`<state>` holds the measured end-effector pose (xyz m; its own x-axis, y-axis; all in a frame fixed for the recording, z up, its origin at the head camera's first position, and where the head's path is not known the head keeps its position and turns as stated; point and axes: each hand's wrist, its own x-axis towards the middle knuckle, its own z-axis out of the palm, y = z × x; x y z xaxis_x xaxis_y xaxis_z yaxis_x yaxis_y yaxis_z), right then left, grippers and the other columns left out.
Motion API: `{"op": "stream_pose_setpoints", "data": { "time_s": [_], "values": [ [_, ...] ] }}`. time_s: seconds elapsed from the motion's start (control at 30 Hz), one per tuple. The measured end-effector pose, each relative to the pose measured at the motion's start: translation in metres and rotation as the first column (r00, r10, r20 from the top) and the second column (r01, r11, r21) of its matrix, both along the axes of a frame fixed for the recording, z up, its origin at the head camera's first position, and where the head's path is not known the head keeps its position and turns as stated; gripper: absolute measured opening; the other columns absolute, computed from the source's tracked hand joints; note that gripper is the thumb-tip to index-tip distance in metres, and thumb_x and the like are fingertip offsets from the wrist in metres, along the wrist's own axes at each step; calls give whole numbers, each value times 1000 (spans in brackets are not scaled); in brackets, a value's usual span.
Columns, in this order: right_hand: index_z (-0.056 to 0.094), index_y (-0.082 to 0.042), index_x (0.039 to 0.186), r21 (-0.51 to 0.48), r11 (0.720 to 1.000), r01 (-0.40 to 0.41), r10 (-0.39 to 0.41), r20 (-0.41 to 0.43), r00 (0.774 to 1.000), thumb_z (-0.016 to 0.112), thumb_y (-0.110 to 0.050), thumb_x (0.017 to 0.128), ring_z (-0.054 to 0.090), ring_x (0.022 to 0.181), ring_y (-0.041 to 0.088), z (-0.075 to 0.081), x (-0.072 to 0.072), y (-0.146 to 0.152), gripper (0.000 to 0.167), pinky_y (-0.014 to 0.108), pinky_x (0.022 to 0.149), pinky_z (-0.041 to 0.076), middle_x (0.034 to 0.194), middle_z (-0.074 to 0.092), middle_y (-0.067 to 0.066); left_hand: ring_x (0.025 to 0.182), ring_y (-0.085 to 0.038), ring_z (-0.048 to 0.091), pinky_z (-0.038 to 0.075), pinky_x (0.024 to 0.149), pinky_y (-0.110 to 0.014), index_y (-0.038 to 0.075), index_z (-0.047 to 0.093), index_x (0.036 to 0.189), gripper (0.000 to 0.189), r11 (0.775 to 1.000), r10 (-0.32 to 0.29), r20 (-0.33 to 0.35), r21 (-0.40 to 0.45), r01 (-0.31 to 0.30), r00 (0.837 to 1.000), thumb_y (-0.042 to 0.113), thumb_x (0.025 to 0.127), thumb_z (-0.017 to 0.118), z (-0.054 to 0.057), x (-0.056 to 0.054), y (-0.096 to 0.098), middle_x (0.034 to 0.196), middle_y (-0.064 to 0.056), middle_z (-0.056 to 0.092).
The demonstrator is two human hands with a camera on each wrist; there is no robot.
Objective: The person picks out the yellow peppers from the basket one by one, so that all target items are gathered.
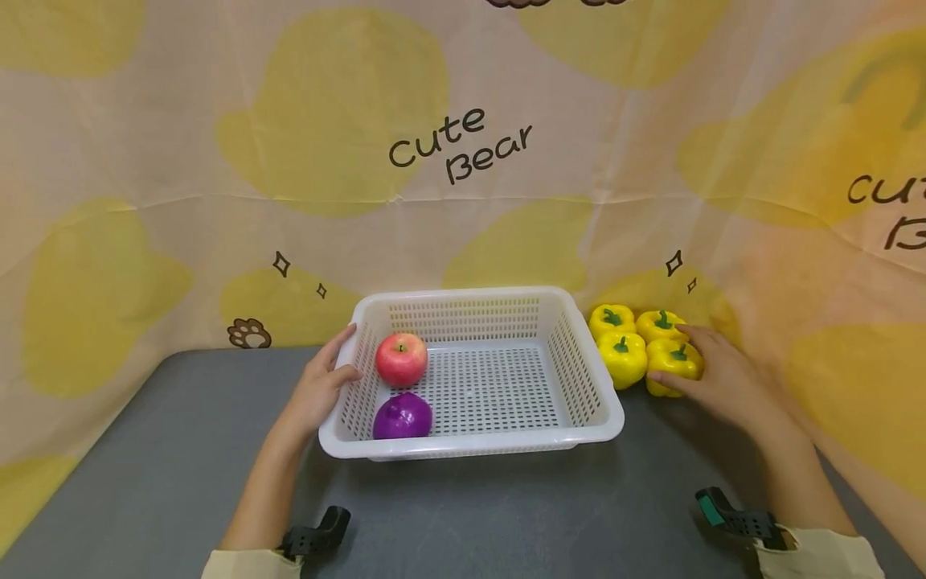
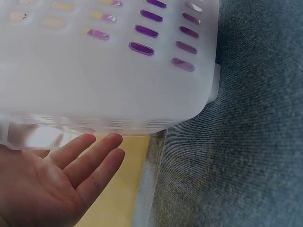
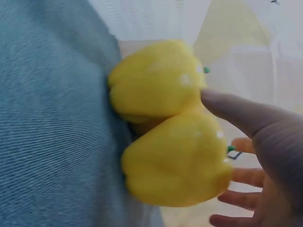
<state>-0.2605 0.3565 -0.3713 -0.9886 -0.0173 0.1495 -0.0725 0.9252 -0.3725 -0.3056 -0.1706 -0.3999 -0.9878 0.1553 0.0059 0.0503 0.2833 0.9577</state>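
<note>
At the left end of the white plastic basket (image 1: 470,443), my left hand (image 1: 321,384) holds the rim, thumb over it and fingers outside. The left wrist view shows those fingers (image 2: 97,163) nearly straight against the basket wall. Inside the basket's left part are a red apple (image 1: 401,359) and a round, shiny purple onion-like thing (image 1: 403,416). My right hand (image 1: 727,384) reaches around the front right yellow bell pepper (image 1: 673,366), thumb and fingers spread at its sides. Another yellow bell pepper (image 3: 154,80) sits beside it in the right wrist view, near my thumb.
Several yellow bell peppers with green stems, among them the front left pepper (image 1: 622,359), cluster against the basket's right end. A grey tabletop (image 1: 470,515) lies underneath. Behind it hangs a patterned cloth (image 1: 325,233). Black bands (image 1: 316,532) circle both wrists.
</note>
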Motion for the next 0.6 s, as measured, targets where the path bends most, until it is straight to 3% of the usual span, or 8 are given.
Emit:
{"op": "stream_pose_setpoints", "data": {
  "time_s": [0.1,0.2,0.33,0.4,0.5,0.6],
  "values": [
    [33,2,154,58,998,31,-31,6,999,69,-65,83,31,135,63,8,3,-2,104,84,101,25,154,31,38,125,-54,57,60,93,-51,16,17,163,74,1000,-9,-15,-21,8,1000,3,97,48,1,-1,0,156,-34,36],
    [33,0,155,76,996,39,-37,-27,999,70,-64,84,30,133,64,15,6,-7,103,84,98,26,154,30,39,127,-50,58,59,95,-52,14,20,163,66,993,31,-55,-114,-37,998,15,103,47,4,0,-3,159,-29,36],
    [36,-2,154,47,999,26,-22,-79,997,72,-61,84,31,134,62,23,13,-20,98,83,100,29,154,33,37,133,-46,55,55,100,-58,17,25,162,64,955,111,-140,-259,-145,984,40,106,44,15,8,-10,163,-20,35],
    [39,-4,153,27,1000,15,-12,-97,995,72,-60,84,32,136,60,27,17,-28,96,83,100,30,155,34,34,135,-46,52,51,102,-62,19,26,162,66,940,120,-165,-299,-166,979,47,105,43,22,14,-13,164,-19,33],
    [43,-4,151,17,1000,-17,19,-120,993,73,-58,84,34,137,58,30,22,-40,92,82,101,31,155,37,31,137,-45,51,48,104,-66,20,25,162,69,927,93,-157,-347,-143,983,52,103,44,32,21,-14,164,-18,33],
    [48,-6,148,20,997,-79,81,-142,986,76,-57,82,38,136,55,30,24,-54,88,80,102,34,152,42,29,139,-47,48,46,104,-69,20,26,162,74,888,43,-133,-449,-99,990,57,101,47,41,26,-12,164,-19,32]
  ]
}}
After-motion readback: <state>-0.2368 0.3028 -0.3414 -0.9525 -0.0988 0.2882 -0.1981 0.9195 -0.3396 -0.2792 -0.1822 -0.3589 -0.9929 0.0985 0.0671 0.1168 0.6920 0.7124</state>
